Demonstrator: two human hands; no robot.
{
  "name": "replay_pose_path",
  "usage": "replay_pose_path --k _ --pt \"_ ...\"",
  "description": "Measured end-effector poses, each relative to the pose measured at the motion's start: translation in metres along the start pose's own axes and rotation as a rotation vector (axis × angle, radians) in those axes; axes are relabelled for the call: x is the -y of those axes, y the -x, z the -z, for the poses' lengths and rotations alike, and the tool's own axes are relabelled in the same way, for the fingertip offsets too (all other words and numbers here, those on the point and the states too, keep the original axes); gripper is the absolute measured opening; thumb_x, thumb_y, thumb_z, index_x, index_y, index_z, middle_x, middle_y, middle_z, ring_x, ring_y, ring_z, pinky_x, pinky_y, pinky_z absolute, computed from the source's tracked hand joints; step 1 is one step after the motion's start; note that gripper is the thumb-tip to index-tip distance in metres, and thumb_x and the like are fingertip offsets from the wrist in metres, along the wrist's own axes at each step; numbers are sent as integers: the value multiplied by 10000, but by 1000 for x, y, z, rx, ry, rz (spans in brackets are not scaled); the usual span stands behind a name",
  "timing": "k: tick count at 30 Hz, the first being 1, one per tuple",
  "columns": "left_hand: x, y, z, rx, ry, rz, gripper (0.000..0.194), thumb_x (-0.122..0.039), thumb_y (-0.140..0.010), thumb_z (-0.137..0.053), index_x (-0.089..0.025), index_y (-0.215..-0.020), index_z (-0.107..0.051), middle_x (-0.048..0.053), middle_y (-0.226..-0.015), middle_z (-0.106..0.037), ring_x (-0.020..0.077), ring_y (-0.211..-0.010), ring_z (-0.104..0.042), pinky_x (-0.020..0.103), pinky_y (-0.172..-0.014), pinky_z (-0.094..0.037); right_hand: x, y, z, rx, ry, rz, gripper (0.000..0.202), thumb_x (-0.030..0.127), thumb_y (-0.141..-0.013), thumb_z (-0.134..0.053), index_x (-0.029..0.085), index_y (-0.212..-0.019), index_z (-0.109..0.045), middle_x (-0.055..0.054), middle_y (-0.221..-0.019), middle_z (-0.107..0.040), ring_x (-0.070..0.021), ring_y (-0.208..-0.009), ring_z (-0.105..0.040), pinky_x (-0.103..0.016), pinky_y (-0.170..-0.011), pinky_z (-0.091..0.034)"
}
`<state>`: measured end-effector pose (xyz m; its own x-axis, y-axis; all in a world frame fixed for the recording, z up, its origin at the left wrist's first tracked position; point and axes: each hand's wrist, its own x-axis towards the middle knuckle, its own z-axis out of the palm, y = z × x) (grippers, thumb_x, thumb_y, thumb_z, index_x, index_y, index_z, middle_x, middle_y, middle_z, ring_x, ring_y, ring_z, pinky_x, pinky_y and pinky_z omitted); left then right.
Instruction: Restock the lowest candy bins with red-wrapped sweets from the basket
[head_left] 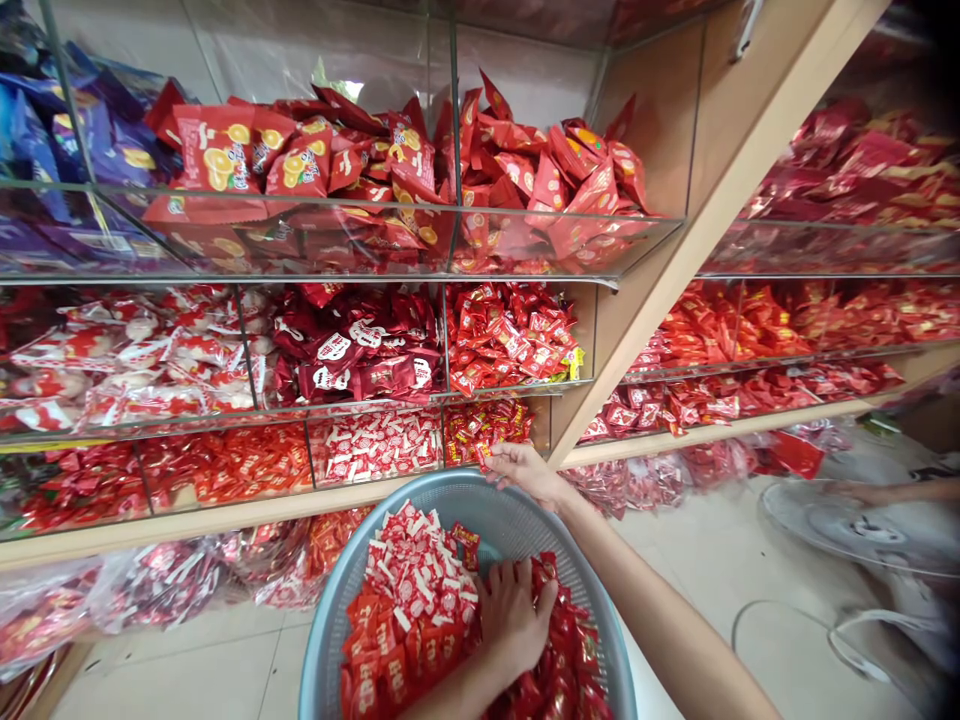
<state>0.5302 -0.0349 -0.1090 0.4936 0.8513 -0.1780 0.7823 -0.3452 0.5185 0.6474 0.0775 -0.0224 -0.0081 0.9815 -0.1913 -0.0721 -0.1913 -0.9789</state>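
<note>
A blue-grey plastic basket (324, 610) holds white-and-red candies (420, 570), orange-red packets (375, 665) and dark red packets (574, 650). Inside it, my left hand (516, 615) lies palm down with its fingers apart, against the candies near the middle. My right hand (525, 472) is above the basket's far rim, by the lowest shelf, with thumb and fingers pinched at a small red candy (484, 456). Just behind those fingertips is a bin of small red-and-gold candies (499, 420).
Clear-fronted shelves of red, maroon and blue packets span the view, with a slanting wooden divider (675, 270) at right. Bagged candies (161, 580) lie beneath. On the floor at right stands a fan (847, 525); a cable (780, 605) and a person's blurred arm (911, 491) are near it.
</note>
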Motion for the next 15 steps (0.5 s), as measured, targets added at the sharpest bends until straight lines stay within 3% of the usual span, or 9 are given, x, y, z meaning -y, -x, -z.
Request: replay_pose_path --k 10,15 --pt "3 -14 0 107 -28 56 703 -583 -818 -86 -171 -1222 -488 110 -1337 -395 295 -1283 -211 451 -1039 -100 -25 13 3 62 38 -91 436 506 -573 -693 152 -819 -629 -34 -764 -661 -106 -631 -582 -223 -570 -430" --pt "3 -22 3 27 17 59 694 -578 -822 -134 -145 -1264 -447 131 -1221 -507 282 -1184 -364 419 -1001 -201 -37 20 3 69 13 -137 444 508 -548 -705 152 -803 -632 -28 -754 -655 -106 -621 -566 -237 -582 -422"
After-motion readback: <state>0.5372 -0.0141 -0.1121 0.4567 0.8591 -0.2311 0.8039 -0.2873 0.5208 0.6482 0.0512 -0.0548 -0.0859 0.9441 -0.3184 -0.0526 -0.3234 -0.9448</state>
